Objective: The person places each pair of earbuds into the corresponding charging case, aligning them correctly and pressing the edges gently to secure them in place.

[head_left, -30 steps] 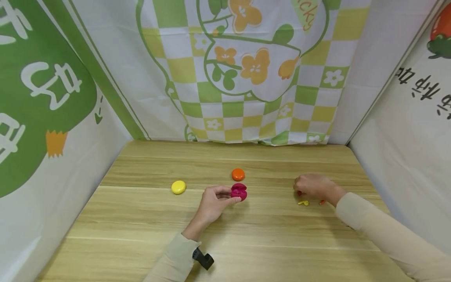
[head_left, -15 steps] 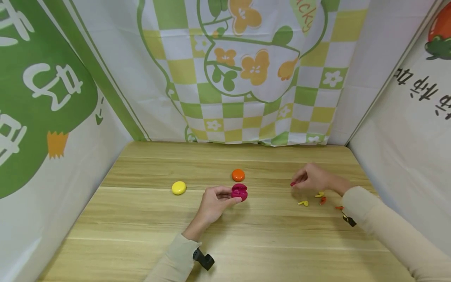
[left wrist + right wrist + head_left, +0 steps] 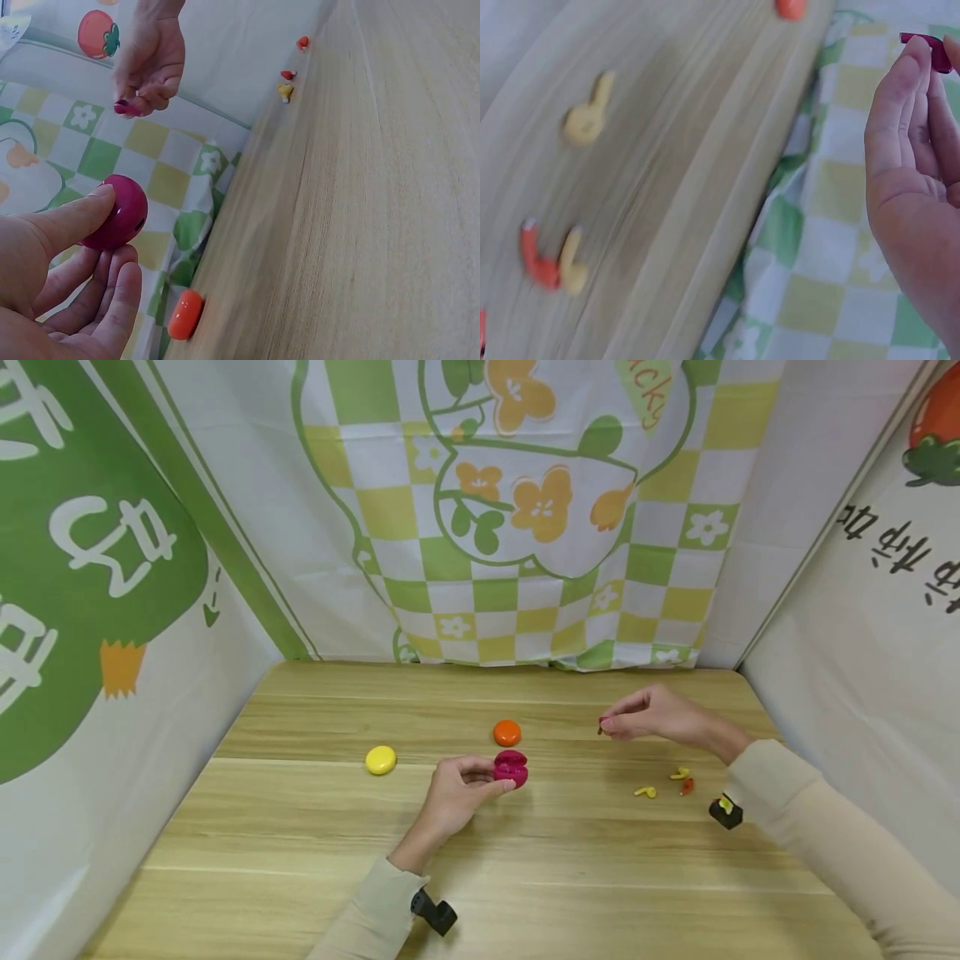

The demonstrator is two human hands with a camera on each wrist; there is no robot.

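My left hand (image 3: 452, 802) holds a magenta earbud case (image 3: 511, 770) between thumb and fingers, its lid standing up. In the left wrist view the round back of the case (image 3: 124, 214) faces the camera. Over the right side of the table, my right hand (image 3: 660, 718) pinches a magenta earbud (image 3: 930, 51) with thumb and fingertips, raised off the wood. Below that hand lie two yellow earbuds, one nearer (image 3: 646, 792) and one farther back (image 3: 679, 773). An orange earbud (image 3: 687, 787) rests beside the farther yellow one.
A closed orange case (image 3: 507, 732) sits just behind the magenta one. Farther left is a closed yellow case (image 3: 380, 760). The wooden table (image 3: 300, 835) is bounded by a checked cloth (image 3: 540, 618) at the back and printed cloth walls at both sides.
My right hand has lifted from the group of earbuds with the magenta earbud and moved left and back, uncovering yellow and orange earbuds. The left hand and the case have barely moved.
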